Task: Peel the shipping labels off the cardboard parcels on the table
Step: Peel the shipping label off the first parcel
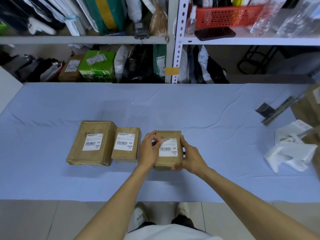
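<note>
Three brown cardboard parcels lie in a row on the blue table cloth (155, 104). The large left parcel (91, 142) and the middle parcel (126, 145) each carry a flat white shipping label. On the right parcel (168, 163) the white label (168, 149) is lifted at its upper left corner. My left hand (149, 149) pinches that lifted corner. My right hand (189, 155) grips the right parcel along its right side, thumb at the lower edge.
A heap of crumpled white label sheets (290, 153) lies at the table's right side, with a dark metal tool (275, 110) and brown boxes (308, 108) behind it. Metal shelving (171, 40) packed with parcels and bags rises behind the table.
</note>
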`<state>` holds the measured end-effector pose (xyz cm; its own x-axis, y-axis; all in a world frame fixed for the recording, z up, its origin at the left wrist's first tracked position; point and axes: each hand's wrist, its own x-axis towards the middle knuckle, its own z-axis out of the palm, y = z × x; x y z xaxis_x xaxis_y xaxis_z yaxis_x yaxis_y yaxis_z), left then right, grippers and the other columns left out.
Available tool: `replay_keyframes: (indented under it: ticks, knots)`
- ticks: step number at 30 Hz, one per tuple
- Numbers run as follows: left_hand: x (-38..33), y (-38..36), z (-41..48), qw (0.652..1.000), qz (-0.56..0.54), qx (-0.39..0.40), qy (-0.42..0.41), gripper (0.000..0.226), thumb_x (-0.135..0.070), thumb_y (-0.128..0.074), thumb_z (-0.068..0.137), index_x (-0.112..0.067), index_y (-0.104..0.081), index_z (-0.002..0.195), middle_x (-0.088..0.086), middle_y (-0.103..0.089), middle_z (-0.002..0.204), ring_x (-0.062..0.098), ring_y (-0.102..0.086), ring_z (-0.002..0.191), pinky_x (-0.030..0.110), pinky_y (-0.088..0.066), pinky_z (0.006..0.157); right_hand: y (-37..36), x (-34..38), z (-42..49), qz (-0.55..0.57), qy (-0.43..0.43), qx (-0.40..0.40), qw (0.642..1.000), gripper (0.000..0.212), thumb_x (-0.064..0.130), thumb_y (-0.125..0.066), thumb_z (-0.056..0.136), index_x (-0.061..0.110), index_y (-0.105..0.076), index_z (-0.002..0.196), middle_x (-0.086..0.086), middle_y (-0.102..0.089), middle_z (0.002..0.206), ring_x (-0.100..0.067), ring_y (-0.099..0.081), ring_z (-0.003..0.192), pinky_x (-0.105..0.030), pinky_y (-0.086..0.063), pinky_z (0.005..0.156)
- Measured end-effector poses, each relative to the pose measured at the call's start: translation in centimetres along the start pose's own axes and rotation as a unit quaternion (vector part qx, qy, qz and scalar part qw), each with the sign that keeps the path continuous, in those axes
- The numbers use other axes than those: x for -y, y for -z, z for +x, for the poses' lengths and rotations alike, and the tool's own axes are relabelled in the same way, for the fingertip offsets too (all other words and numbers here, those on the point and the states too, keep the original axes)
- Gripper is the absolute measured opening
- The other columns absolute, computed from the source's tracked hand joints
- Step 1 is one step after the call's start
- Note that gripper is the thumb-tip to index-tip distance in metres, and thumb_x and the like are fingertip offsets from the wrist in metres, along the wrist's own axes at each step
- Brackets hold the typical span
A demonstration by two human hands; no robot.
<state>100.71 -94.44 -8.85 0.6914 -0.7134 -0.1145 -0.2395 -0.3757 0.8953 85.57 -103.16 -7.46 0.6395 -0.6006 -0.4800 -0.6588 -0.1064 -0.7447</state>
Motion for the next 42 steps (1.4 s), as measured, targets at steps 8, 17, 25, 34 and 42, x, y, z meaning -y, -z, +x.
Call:
replay_keyframes:
  ticks: [8, 17, 25, 34, 42]
  knots:
    - [0.2, 0.01, 0.08, 1.0, -0.019, 0.005, 0.005, 0.017, -0.005, -0.063, 0.087, -0.017, -0.061, 0.075, -0.003, -0.051, 0.139, 0.015, -0.062, 0.107, 0.023, -0.049, 0.086, 0.04, -0.11, 0.03, 0.0, 0.007, -0.003, 1.0, 0.133, 0.006, -0.089, 0.056, 0.026, -0.003, 0.155, 0.005, -0.055, 0.12, -0.02, -0.059, 0.107, -0.029, -0.055, 0.085]
    - [0.23, -0.02, 0.07, 1.0, -0.015, 0.004, 0.006, 0.02, -0.008, -0.064, 0.087, -0.022, -0.059, 0.073, -0.004, -0.051, 0.14, 0.016, -0.062, 0.107, 0.03, -0.051, 0.09, -0.09, -0.07, 0.11, -0.011, 0.004, -0.003, 1.0, 0.137, 0.01, -0.092, 0.053, 0.025, -0.002, 0.156, -0.001, -0.054, 0.129, -0.021, -0.057, 0.111, -0.034, -0.054, 0.091]
    - [0.25, 0.09, 0.11, 1.0, -0.004, 0.009, 0.007, 0.022, -0.01, -0.064, 0.088, -0.024, -0.057, 0.072, -0.005, -0.05, 0.14, 0.017, -0.062, 0.105, 0.032, -0.052, 0.09, -0.09, -0.09, 0.18, -0.004, 0.001, -0.003, 1.0, 0.136, 0.007, -0.091, 0.054, 0.024, -0.002, 0.156, 0.001, -0.054, 0.126, -0.02, -0.057, 0.11, -0.031, -0.054, 0.088]
    - [0.42, 0.1, 0.41, 1.0, -0.006, 0.011, 0.017, 0.022, -0.01, -0.065, 0.087, -0.024, -0.058, 0.071, -0.005, -0.053, 0.138, 0.015, -0.063, 0.1, 0.028, -0.05, 0.087, -0.12, -0.24, 0.25, 0.001, -0.001, -0.001, 1.0, 0.136, 0.006, -0.09, 0.054, 0.025, -0.002, 0.156, 0.002, -0.055, 0.127, -0.019, -0.058, 0.108, -0.028, -0.054, 0.086]
    - [0.57, -0.29, 0.01, 0.997, -0.07, -0.009, 0.042, 0.016, -0.014, -0.071, 0.082, -0.025, -0.063, 0.074, -0.011, -0.054, 0.137, 0.011, -0.069, 0.089, 0.036, -0.057, 0.078, -0.16, -0.36, 0.22, 0.006, -0.002, -0.001, 1.0, 0.134, 0.004, -0.089, 0.056, 0.026, -0.002, 0.156, 0.004, -0.054, 0.123, -0.019, -0.058, 0.106, -0.026, -0.054, 0.082]
